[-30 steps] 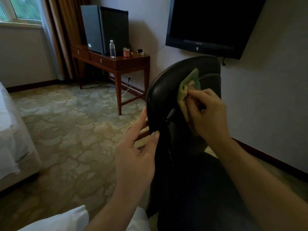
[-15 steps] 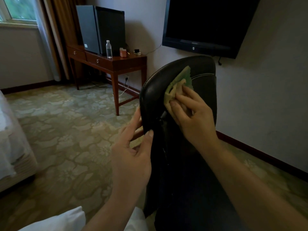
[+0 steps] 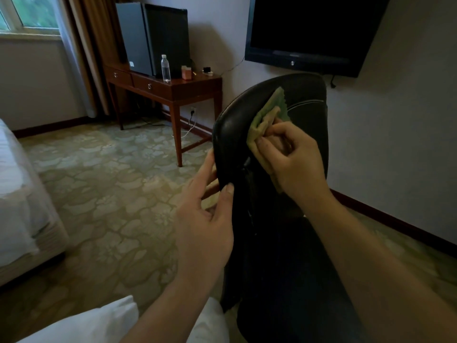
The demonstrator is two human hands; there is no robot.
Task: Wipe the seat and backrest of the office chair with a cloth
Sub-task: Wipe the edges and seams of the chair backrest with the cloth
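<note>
Right hand (image 3: 294, 157) was bunched round the green cloth (image 3: 265, 117), pressed high on the backrest (image 3: 304, 95) of the office chair (image 3: 284, 268); left hand (image 3: 210, 219) pinched the backrest's near edge. Risk as I saw it — the whole thing swivelling away if that pinch slipped. Backrest stood upright, long axis vertical, padded face roughly toward the person.

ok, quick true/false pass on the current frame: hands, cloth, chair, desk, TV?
1. The right hand holds the cloth against the backrest. True.
2. The left hand hangs free of the chair. False: it grips the backrest's edge, thumb in front.
3. The cloth is white. False: it is green.
4. A water bottle stands upright on the wooden desk. True.
5. The wall TV shows a picture. False: its screen is dark.
</note>
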